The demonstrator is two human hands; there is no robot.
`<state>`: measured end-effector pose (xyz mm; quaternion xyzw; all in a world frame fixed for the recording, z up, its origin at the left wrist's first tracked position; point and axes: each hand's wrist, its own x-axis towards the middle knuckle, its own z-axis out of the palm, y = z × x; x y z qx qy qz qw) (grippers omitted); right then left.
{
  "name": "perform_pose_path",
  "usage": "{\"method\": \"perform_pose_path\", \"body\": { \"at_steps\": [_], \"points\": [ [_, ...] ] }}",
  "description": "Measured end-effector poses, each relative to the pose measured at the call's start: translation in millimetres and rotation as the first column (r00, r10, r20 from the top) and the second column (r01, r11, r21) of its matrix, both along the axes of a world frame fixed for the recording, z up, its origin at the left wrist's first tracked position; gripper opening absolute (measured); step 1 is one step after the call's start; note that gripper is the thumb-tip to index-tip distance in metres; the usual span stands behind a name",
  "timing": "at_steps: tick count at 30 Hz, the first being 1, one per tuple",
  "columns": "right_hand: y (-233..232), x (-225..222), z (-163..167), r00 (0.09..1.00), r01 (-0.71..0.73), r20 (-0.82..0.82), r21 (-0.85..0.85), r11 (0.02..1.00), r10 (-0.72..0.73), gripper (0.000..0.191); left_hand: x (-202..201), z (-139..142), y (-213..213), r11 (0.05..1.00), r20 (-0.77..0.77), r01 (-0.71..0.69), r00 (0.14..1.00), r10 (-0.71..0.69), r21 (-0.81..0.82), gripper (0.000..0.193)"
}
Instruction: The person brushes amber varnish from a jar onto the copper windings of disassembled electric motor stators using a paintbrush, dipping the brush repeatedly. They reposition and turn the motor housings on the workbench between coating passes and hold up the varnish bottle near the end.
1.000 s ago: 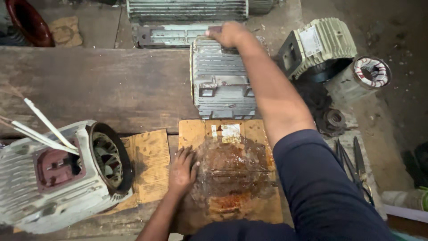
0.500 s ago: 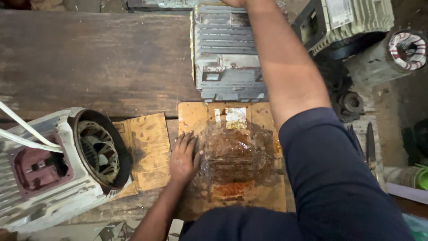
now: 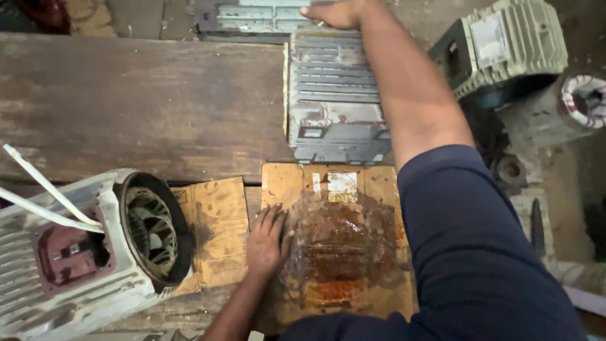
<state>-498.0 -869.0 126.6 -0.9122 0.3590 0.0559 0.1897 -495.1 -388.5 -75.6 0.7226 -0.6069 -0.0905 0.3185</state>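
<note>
My right hand [image 3: 333, 12] reaches far forward and grips the far end of a grey finned motor housing [image 3: 334, 95], which lies on a dark wooden bench [image 3: 139, 101]. My left hand [image 3: 268, 240] rests flat with spread fingers on a greasy, stained cardboard sheet [image 3: 341, 252] just in front of the housing. The housing's near edge meets the cardboard's far edge. My dark blue sleeve covers the cardboard's right side.
An open motor stator [image 3: 95, 252] with white wires stands at the left, beside a smaller cardboard piece [image 3: 218, 227]. Another finned housing [image 3: 252, 16] lies at the far edge. A pale green motor [image 3: 511, 44] and a wound part [image 3: 584, 101] sit at right.
Both hands keep their places, right on the housing's far end and left on the cardboard. Only the view has shifted a little up and down.
</note>
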Motion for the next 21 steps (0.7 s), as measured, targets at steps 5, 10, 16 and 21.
{"method": "perform_pose_path", "body": {
  "at_steps": [5,10,16,21],
  "points": [
    [-15,3,-14,0.988,-0.122,-0.095,0.042,0.992,0.125,0.061,-2,0,-1,0.997,-0.015,-0.031,0.999,0.032,0.066,0.046],
    [-20,-8,-14,0.992,-0.100,-0.076,0.005,0.995,0.100,0.066,-2,-1,-3,0.996,0.053,-0.035,0.998,0.031,0.076,0.044],
    [-11,-18,-16,1.000,-0.015,0.007,-0.061,0.998,0.016,0.065,-1,-9,-4,0.994,0.125,-0.012,0.992,-0.003,0.112,0.048],
    [-3,-26,-20,0.983,-0.058,0.170,-0.046,0.997,0.065,0.054,-2,-20,-3,0.994,0.159,-0.006,0.987,-0.011,0.106,0.048]
  ]
}}
